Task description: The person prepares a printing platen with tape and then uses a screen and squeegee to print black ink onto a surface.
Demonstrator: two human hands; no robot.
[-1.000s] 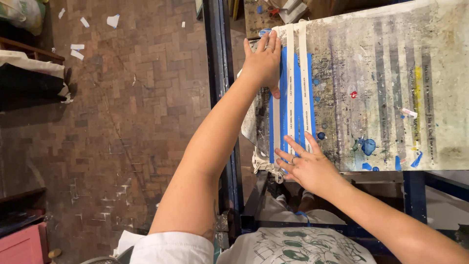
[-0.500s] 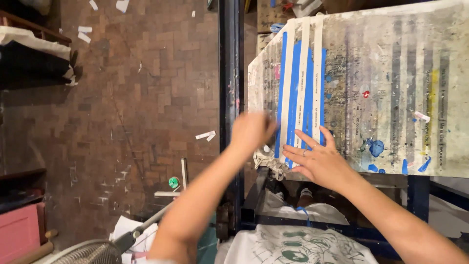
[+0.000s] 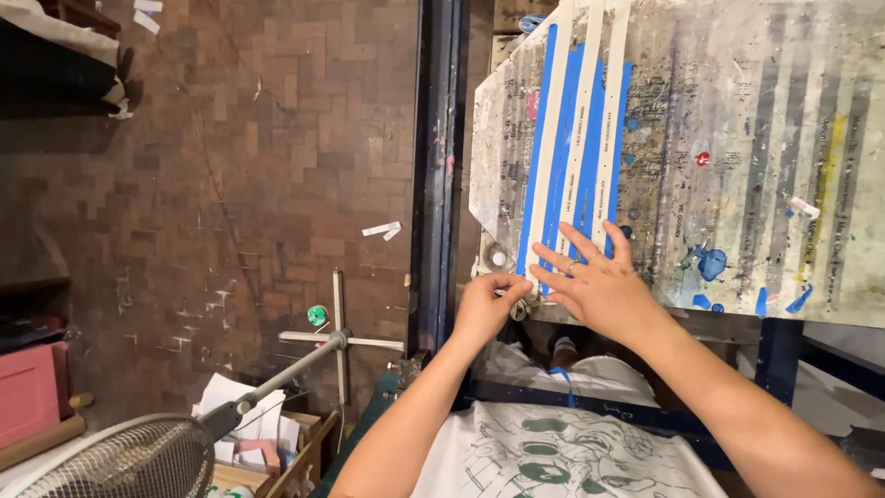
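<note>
Three long white strips [image 3: 578,129] lie side by side on blue tape bands [image 3: 590,138] along the left part of a paint-stained printing table [image 3: 737,157]. My right hand [image 3: 599,286] lies flat with spread fingers on the near ends of the strips. My left hand [image 3: 489,309] is at the table's near left corner, fingers pinched at the end of the leftmost strip, beside a small tape roll [image 3: 499,256].
A dark blue metal frame post [image 3: 433,166] runs along the table's left edge. The brick floor [image 3: 230,157] has paper scraps. A fan [image 3: 111,461] on a stand, a white cross-shaped base [image 3: 339,337], and a pink box [image 3: 32,392] stand at lower left.
My left hand came back from the far end of the strips to the near left corner. My right hand stayed on the strips' near ends.
</note>
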